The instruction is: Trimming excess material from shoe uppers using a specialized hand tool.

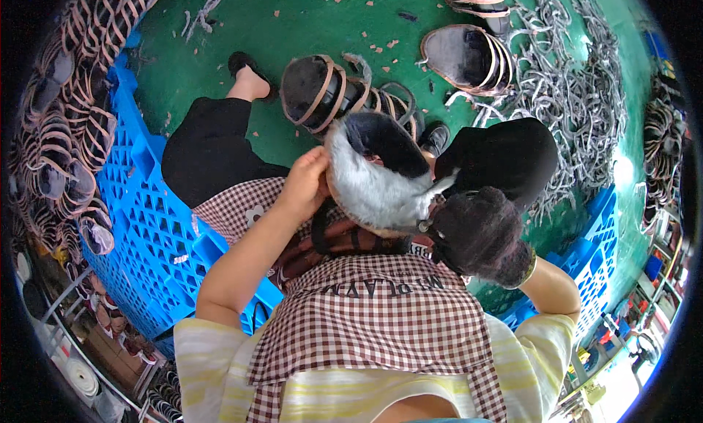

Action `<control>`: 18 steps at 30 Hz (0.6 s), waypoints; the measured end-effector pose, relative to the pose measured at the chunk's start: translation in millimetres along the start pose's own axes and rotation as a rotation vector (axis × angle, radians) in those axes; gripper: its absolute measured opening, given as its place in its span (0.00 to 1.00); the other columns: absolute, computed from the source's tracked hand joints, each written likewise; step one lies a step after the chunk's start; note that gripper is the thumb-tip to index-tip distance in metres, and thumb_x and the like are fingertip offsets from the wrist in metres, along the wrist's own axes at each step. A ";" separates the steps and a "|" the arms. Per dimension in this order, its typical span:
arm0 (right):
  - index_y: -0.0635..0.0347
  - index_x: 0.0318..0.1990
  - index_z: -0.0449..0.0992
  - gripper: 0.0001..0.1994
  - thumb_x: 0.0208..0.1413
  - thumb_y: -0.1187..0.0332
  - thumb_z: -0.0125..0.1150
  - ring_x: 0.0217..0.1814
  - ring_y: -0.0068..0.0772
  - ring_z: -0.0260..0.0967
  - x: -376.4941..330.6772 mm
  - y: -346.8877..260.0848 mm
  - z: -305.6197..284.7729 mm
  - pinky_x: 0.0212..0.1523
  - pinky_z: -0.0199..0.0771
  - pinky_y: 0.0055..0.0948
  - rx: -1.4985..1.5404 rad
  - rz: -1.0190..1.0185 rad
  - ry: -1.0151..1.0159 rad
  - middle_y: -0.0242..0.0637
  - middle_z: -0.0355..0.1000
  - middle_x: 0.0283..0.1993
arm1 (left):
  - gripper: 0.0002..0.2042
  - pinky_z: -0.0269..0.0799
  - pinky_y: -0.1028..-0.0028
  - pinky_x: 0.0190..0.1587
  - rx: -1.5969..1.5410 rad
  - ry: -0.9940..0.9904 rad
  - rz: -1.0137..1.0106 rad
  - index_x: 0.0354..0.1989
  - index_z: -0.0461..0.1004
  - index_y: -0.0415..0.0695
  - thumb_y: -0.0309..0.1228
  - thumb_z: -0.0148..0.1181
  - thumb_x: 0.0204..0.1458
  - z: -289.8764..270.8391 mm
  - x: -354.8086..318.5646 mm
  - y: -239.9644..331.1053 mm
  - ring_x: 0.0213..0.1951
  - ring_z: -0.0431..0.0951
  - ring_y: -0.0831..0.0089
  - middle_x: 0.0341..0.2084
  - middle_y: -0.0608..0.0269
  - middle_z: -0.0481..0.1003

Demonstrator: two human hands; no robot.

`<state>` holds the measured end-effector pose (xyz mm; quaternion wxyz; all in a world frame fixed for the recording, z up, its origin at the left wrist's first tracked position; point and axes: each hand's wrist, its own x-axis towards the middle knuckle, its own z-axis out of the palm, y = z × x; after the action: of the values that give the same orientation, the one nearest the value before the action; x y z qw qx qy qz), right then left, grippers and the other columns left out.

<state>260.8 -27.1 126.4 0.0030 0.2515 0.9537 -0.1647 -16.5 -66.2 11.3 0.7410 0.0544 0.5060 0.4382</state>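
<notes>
Grey furry shoe piece point(359, 180) between two hands

It sits near the middle of the frame, just right of the bare left hand point(304, 187), whose fingers pinch its left edge. The right hand point(476, 229), in a dark glove point(489, 240), is at its lower right; a small metal tip point(424, 225) shows there, but whether that hand grips anything cannot be told. Strapped dark shoes point(306, 90) lie on the green floor point(220, 31), upper middle; grey strips point(560, 101) are heaped at upper right.
</notes>
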 end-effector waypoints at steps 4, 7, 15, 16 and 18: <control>0.62 0.38 0.71 0.25 0.35 0.54 0.67 0.22 0.43 0.65 4.2 19.7 -3.1 0.23 0.62 0.36 0.290 0.158 0.220 0.37 0.65 0.21 | 0.15 0.71 0.63 0.47 -0.244 -0.253 0.303 0.49 0.63 0.41 0.36 0.44 0.58 25.7 -0.9 36.0 0.44 0.74 0.66 0.42 0.57 0.72; 0.62 0.38 0.70 0.25 0.35 0.53 0.67 0.22 0.44 0.63 16.8 24.0 -12.5 0.22 0.60 0.36 0.308 0.162 0.347 0.38 0.64 0.22 | 0.16 0.72 0.61 0.45 -0.121 -0.276 0.384 0.50 0.61 0.40 0.37 0.43 0.58 52.1 -12.5 66.5 0.44 0.74 0.65 0.44 0.55 0.71; 0.63 0.37 0.70 0.26 0.34 0.53 0.67 0.20 0.46 0.62 22.5 32.3 -14.2 0.20 0.60 0.35 0.315 0.085 0.403 0.40 0.62 0.20 | 0.17 0.73 0.61 0.46 0.037 -0.361 0.456 0.53 0.59 0.39 0.35 0.42 0.58 55.7 -14.3 89.7 0.45 0.74 0.63 0.46 0.53 0.70; 0.63 0.37 0.70 0.26 0.34 0.53 0.67 0.20 0.46 0.62 23.6 33.6 -17.2 0.20 0.60 0.35 0.313 0.083 0.404 0.40 0.62 0.20 | 0.17 0.73 0.61 0.46 0.037 -0.362 0.460 0.53 0.59 0.39 0.35 0.42 0.58 56.0 -14.2 90.5 0.45 0.74 0.63 0.46 0.53 0.70; 0.64 0.38 0.70 0.27 0.34 0.52 0.67 0.21 0.46 0.64 26.7 35.3 -27.6 0.20 0.61 0.36 0.184 0.116 0.338 0.41 0.63 0.20 | 0.16 0.74 0.60 0.44 0.097 -0.319 0.467 0.52 0.59 0.39 0.33 0.42 0.58 56.9 -15.2 91.1 0.44 0.74 0.62 0.45 0.51 0.70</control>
<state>256.6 23.3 139.1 -0.1704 0.3295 0.9055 -0.2061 -26.9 -0.7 97.2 0.6869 0.2730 0.3772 0.5581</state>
